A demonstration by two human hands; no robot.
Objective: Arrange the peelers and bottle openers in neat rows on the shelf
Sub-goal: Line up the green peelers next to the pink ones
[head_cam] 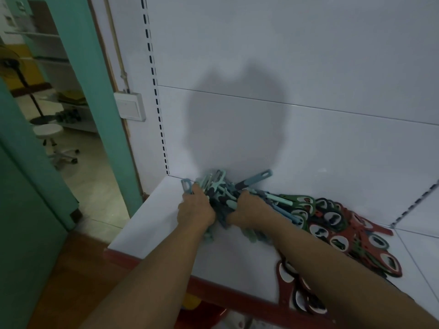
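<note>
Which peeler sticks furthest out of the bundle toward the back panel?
The blue-grey peeler with the slotted handle end, alone jutting up-right above the right hand.

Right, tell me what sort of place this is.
Probably a shop or stockroom: a white display shelf with a red front edge, a slotted upright rail, and heaped teal plastic peelers and red-and-green bottle openers.

shelf (154,229): white, red front edge | peelers (224,189): heaped near back | bottle openers (338,242): overlapping, right, touching peelers
</note>
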